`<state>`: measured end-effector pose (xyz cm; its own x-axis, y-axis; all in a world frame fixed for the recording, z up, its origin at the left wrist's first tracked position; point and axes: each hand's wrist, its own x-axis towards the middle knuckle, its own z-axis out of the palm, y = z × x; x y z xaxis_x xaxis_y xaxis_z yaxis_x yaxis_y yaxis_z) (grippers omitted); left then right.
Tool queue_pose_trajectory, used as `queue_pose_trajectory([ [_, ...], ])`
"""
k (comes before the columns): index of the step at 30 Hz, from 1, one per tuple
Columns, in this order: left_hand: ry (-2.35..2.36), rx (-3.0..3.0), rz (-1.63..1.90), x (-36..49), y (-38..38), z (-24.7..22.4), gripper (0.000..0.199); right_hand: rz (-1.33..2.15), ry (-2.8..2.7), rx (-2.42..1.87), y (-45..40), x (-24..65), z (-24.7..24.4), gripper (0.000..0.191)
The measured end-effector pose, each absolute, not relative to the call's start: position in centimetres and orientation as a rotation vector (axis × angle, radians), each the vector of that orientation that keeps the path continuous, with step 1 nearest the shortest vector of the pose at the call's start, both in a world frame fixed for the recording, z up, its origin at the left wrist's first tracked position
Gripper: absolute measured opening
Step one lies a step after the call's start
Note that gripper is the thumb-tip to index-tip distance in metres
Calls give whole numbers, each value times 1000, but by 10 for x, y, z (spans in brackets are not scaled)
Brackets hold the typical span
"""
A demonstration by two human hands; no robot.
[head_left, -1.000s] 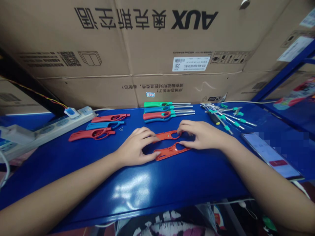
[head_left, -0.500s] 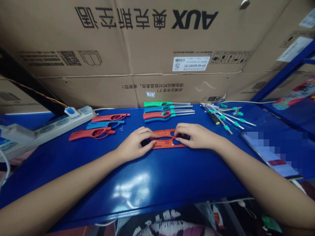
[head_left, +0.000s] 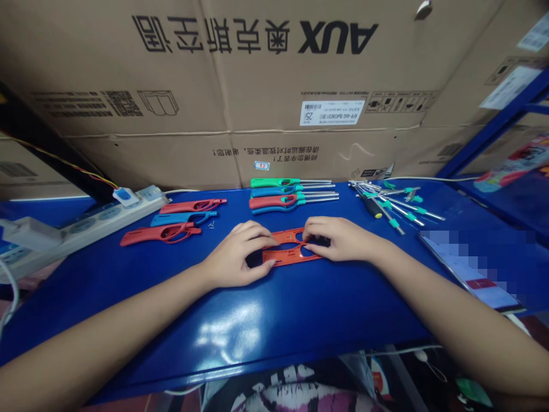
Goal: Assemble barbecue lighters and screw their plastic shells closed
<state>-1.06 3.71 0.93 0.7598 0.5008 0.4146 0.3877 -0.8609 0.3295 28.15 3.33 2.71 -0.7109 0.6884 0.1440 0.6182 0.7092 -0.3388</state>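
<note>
Two orange-red lighter casing halves lie side by side on the blue table, inner sides up: the upper half (head_left: 283, 236) farther from me, the lower half (head_left: 288, 256) nearer and slightly tilted. My left hand (head_left: 240, 254) curves over their left ends. Its thumb touches the lower half and its fingertips touch the upper one, with a gap between. At the right ends, my right hand (head_left: 333, 237) pinches the halves around their trigger openings, thumb near the lower one. The fingers partly cover both right ends.
Left of my hands lie several lighter bodies (head_left: 160, 233) and small screws (head_left: 211, 224), beside a power strip (head_left: 92, 220). Lighters with metal tubes (head_left: 295, 201) lie behind. To the right are loose metal tubes (head_left: 397, 209), a screwdriver (head_left: 371, 206) and a phone (head_left: 469, 272). Cardboard (head_left: 180, 154) stands behind.
The left end of the lower casing half has moved slightly toward me, away from the upper half. My left thumb and fingers have spread farther apart. The right hand has shifted only slightly.
</note>
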Motion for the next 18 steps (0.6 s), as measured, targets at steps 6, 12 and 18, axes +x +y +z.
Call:
queue_pose_trajectory([
  [6,545,2777,627,-10,37,13,39,33,-2421,-1202,42,304,42,23],
  [12,550,2793,613,-11,39,10,40,-319,-1622,-1946,66,364,57,29],
  [18,574,2815,611,-12,39,9,41,-290,-1386,-2282,76,435,54,30],
])
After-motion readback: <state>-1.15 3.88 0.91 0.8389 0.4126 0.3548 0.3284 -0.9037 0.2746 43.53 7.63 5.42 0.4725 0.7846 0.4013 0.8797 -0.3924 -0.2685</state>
